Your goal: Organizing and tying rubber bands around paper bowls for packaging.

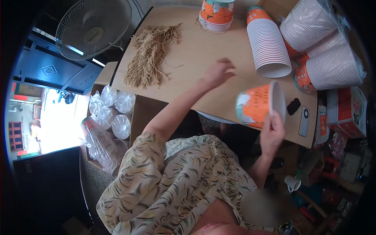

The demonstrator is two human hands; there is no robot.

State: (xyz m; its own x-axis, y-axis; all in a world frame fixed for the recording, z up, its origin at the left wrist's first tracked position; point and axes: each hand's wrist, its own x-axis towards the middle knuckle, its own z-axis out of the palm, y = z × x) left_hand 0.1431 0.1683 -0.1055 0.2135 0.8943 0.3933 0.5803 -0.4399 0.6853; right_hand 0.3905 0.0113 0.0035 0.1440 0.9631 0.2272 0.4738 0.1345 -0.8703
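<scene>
Table (196,51): string bundle (152,55) on its left part; lying tub stack (270,49) on its right; upright tub stack (216,16) by its far edge. Tub (254,103), in right hand (273,131), over its near-right part. Fan (94,33) beyond its far-left corner. Carton (106,73), wrapped stacks (102,145) inside, off its left side.

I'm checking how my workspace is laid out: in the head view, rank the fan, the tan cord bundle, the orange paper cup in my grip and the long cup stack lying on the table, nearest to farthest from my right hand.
From the right hand:
1. Orange paper cup: in its fingers.
2. Long cup stack: beyond, far side.
3. Tan cord bundle: table's left.
4. Fan: far left.
</scene>
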